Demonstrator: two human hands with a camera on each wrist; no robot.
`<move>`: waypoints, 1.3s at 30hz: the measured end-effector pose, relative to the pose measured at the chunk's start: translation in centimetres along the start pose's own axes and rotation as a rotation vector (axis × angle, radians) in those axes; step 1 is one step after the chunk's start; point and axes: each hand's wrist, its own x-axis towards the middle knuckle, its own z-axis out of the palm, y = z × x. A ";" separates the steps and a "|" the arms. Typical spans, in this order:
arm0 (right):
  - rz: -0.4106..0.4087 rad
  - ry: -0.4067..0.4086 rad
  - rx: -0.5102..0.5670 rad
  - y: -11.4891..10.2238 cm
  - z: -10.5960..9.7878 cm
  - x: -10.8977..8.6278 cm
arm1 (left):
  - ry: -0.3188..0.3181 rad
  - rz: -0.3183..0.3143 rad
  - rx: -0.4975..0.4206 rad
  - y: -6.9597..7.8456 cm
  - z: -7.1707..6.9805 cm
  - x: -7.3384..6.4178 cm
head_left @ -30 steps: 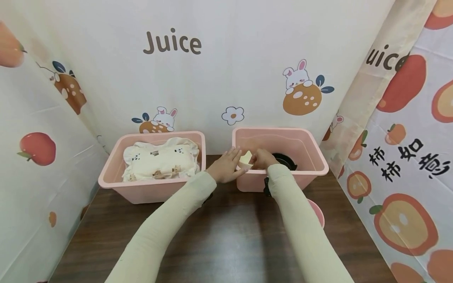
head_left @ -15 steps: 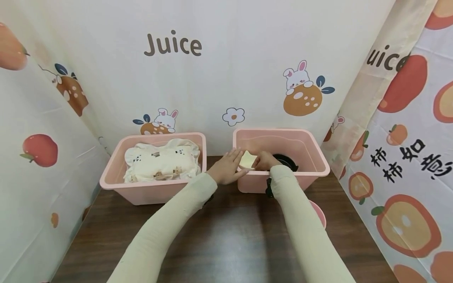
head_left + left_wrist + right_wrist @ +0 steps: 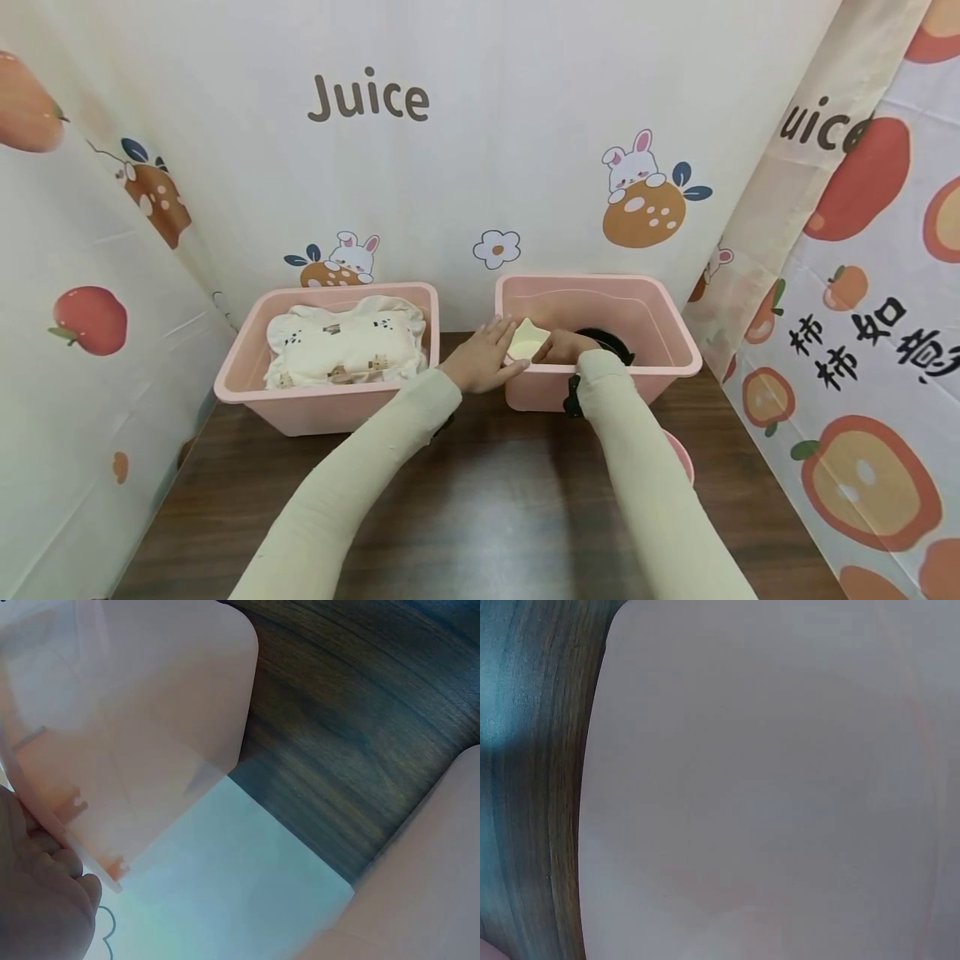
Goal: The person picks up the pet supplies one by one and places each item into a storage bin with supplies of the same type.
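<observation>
Two pink plastic bins stand side by side against the curtain in the head view. My right hand point(image 3: 564, 346) reaches over the front rim of the right bin point(image 3: 675, 350) and pinches the edge of a pale yellow star-shaped dish point(image 3: 528, 340), tilted in the left part of the bin. My left hand point(image 3: 480, 358) rests on that bin's left front corner, fingers extended across the rim and thumb along the front. A round black object point(image 3: 606, 342) lies in the bin, partly hidden behind my right hand. In the right wrist view only the bin's outer wall point(image 3: 765, 780) and tabletop show.
The left bin point(image 3: 322, 408) holds a cream, ruffle-edged cushion point(image 3: 345, 342) with small prints. A round pink rim point(image 3: 679, 458) shows on the dark wooden table point(image 3: 480, 517), half hidden behind my right forearm. Printed curtains point(image 3: 487, 150) enclose the back and sides.
The yellow dish has tipped so that more of its inner face shows. My right hand has shifted slightly to the right and down with it. My left hand stays on the rim.
</observation>
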 end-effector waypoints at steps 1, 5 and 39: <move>-0.004 -0.002 0.002 0.0 0.0 0.0 | -0.005 -0.004 0.000 0.0 0.0 0.0; -0.029 -0.022 0.159 -0.1 0.0 0.3 | -0.025 -0.020 0.005 0.1 -0.1 0.0; -0.107 0.160 0.186 -1.2 -0.2 -0.7 | -0.010 -0.020 -0.022 -0.1 0.2 0.1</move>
